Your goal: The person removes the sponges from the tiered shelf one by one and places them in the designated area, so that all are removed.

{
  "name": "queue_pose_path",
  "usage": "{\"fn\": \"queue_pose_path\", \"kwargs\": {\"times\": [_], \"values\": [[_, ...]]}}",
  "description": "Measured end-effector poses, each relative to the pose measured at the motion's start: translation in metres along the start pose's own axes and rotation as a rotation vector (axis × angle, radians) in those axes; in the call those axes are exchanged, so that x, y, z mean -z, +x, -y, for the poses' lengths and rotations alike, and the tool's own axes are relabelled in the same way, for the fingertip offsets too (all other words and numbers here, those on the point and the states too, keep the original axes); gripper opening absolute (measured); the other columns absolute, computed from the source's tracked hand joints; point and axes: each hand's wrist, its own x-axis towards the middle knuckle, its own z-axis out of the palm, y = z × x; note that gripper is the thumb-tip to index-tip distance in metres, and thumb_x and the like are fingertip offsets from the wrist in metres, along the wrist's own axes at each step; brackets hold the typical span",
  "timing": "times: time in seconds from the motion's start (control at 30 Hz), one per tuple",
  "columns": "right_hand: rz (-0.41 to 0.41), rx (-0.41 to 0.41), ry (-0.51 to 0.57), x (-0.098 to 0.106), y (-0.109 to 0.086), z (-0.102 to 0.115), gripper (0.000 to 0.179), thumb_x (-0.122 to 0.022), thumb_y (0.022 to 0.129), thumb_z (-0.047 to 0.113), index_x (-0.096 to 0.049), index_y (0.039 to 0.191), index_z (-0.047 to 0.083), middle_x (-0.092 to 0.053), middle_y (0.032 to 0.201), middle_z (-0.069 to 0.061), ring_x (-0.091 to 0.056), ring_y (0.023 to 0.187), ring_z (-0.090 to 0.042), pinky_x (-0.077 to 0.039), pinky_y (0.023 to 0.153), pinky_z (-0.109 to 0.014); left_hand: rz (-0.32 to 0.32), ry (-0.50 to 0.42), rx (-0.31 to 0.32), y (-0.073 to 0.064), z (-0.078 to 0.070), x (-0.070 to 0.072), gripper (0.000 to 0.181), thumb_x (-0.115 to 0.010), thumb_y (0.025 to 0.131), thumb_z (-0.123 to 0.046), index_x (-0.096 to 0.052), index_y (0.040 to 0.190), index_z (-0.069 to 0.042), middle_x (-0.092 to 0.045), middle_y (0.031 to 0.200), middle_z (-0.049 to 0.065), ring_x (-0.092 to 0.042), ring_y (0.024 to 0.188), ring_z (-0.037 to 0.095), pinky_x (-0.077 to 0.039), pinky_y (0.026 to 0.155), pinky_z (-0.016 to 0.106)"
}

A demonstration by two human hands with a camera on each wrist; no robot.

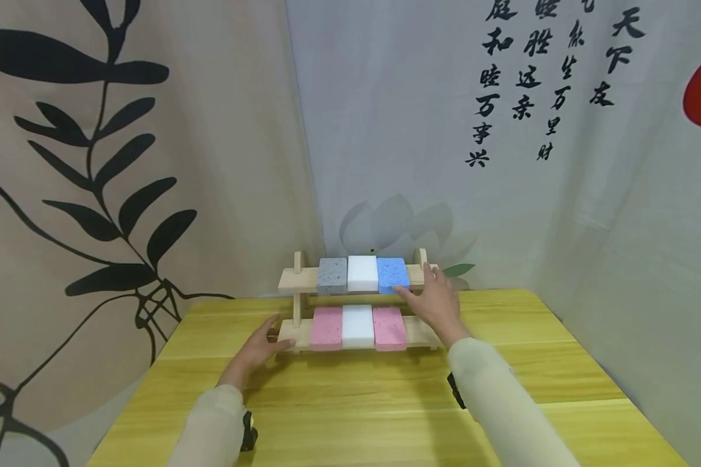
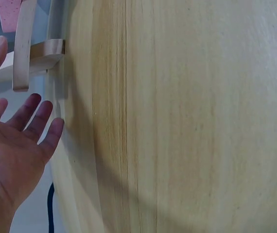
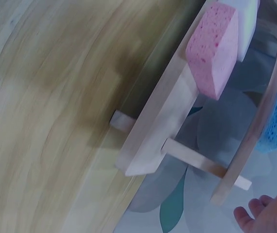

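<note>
A two-tier wooden rack [image 1: 297, 281] stands at the back of the table. Its upper board carries a grey sponge [image 1: 332, 277], a white sponge [image 1: 363, 274] and a blue sponge [image 1: 393, 273], side by side. On the lower board, a white sponge [image 1: 358, 326] sits between a left pink sponge [image 1: 326, 329] and a right pink sponge [image 1: 390, 329]. My left hand [image 1: 258, 349] is at the lower board's left end, fingers spread and relaxed in the left wrist view. Beside the upper board's right end is my right hand [image 1: 439, 303], its thumb near the blue sponge, fingers loosely extended.
The wood-grain table [image 1: 350, 402] reaches back to a fabric backdrop [image 1: 385, 130] printed with plant shapes and dark writing. Upright posts [image 1: 298, 310] join the rack's two tiers. Dark wrist devices [image 1: 248, 432] sit at both sleeves.
</note>
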Motion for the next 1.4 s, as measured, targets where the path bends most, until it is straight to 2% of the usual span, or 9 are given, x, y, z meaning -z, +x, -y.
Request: {"fn": "queue_pose_path", "kwargs": {"times": [0.2,0.47,0.87,1.4], "values": [[-0.013,-0.011,0.013,-0.01,0.002,0.01,0.104,-0.058,0.087,0.07,-0.022,0.157,0.001,-0.027,0.156,-0.027,-0.027,0.141,-0.046,-0.027,0.112,-0.06,0.008,-0.024,0.005,0.001,0.003,-0.001,0.092,-0.073,0.092,-0.034,-0.016,0.159,-0.006,-0.043,0.144,0.029,-0.044,0.13,0.045,-0.041,0.102,0.058],[-0.028,-0.058,0.06,-0.021,0.002,0.018,0.105,-0.063,0.085,0.067,-0.023,0.156,0.0,-0.03,0.154,-0.027,-0.033,0.138,-0.047,-0.031,0.109,-0.06,0.01,-0.025,-0.009,-0.001,0.007,-0.002,0.091,-0.073,0.091,-0.034,-0.018,0.158,-0.005,-0.043,0.144,0.03,-0.043,0.13,0.045,-0.04,0.102,0.057],[-0.036,-0.119,0.14,-0.039,0.002,0.032,0.106,-0.068,0.084,0.062,-0.024,0.155,-0.003,-0.032,0.153,-0.028,-0.033,0.138,-0.045,-0.029,0.111,-0.058,0.003,-0.029,-0.008,-0.003,0.01,-0.001,0.084,-0.073,0.091,-0.034,-0.027,0.156,-0.005,-0.048,0.14,0.027,-0.047,0.127,0.042,-0.043,0.099,0.056],[-0.114,-0.172,0.175,-0.051,0.007,0.033,0.097,-0.073,0.084,0.055,-0.035,0.149,-0.005,-0.042,0.143,-0.027,-0.043,0.128,-0.041,-0.038,0.105,-0.055,-0.011,-0.077,-0.007,0.002,0.012,-0.008,0.087,-0.076,0.089,-0.035,-0.028,0.156,-0.008,-0.048,0.142,0.025,-0.046,0.129,0.04,-0.042,0.101,0.055]]}}
